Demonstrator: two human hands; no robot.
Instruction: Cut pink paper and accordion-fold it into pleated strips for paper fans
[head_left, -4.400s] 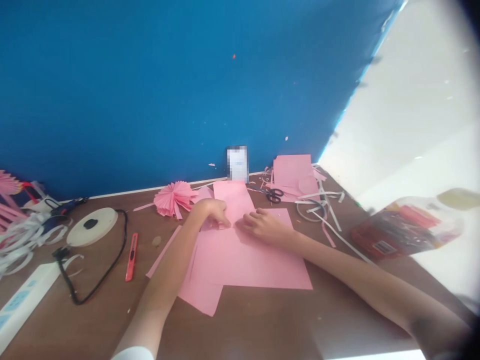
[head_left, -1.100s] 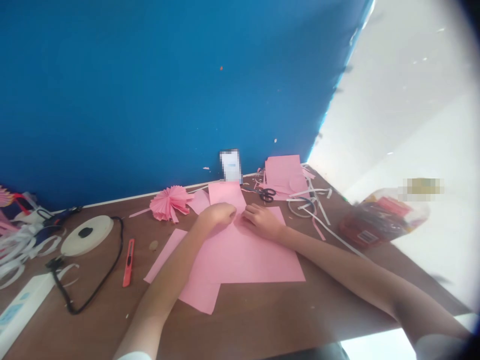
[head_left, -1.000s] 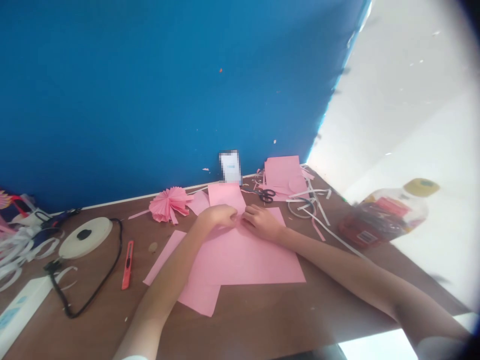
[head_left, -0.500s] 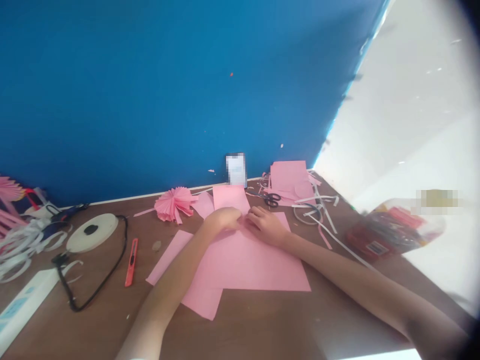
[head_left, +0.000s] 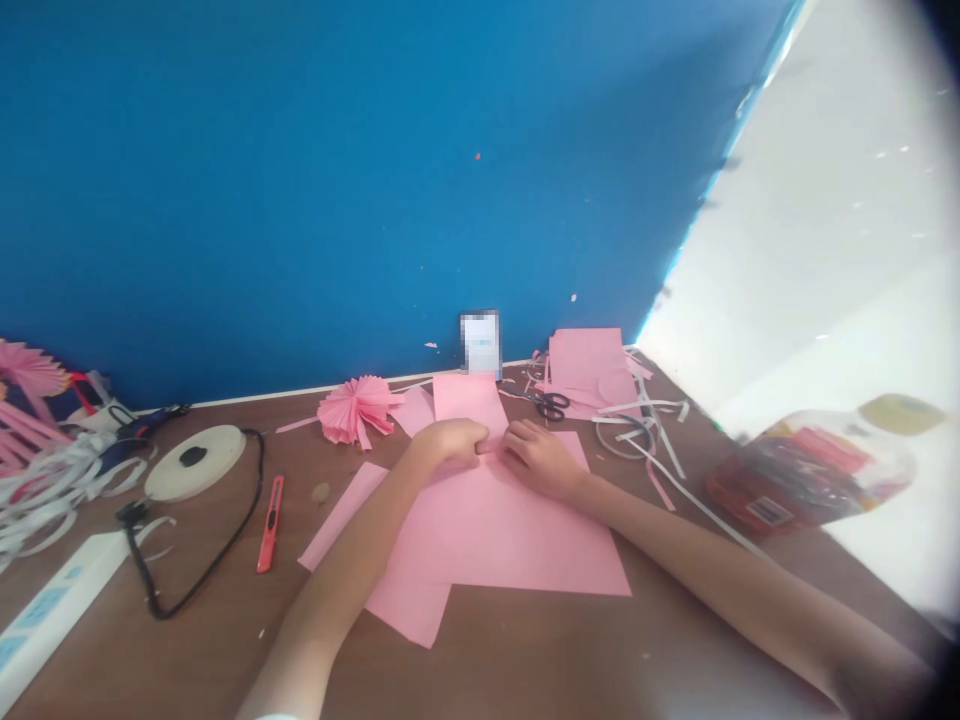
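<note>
A narrow pink paper sheet [head_left: 469, 395] lies on top of larger pink sheets [head_left: 510, 530] on the brown table [head_left: 525, 650]. My left hand [head_left: 446, 442] and my right hand [head_left: 536, 458] meet at the near end of the narrow sheet. Both hands have their fingers curled and pinched on the paper's edge, thumbs and fingertips almost touching each other. A folded pink paper fan [head_left: 356, 408] lies just left of the hands, near the blue wall.
Black scissors [head_left: 551, 403], a pink paper stack [head_left: 589, 360] and white paper strips [head_left: 645, 425] lie at the back right. A red utility knife [head_left: 268, 510], white tape roll [head_left: 193, 462], black cable [head_left: 202, 560] and power strip [head_left: 45, 610] sit left. A clear plastic jar [head_left: 810, 465] lies right.
My hands have drawn closer together on the narrow pink sheet, and the left fingers have curled into a tighter pinch. The view has shifted slightly.
</note>
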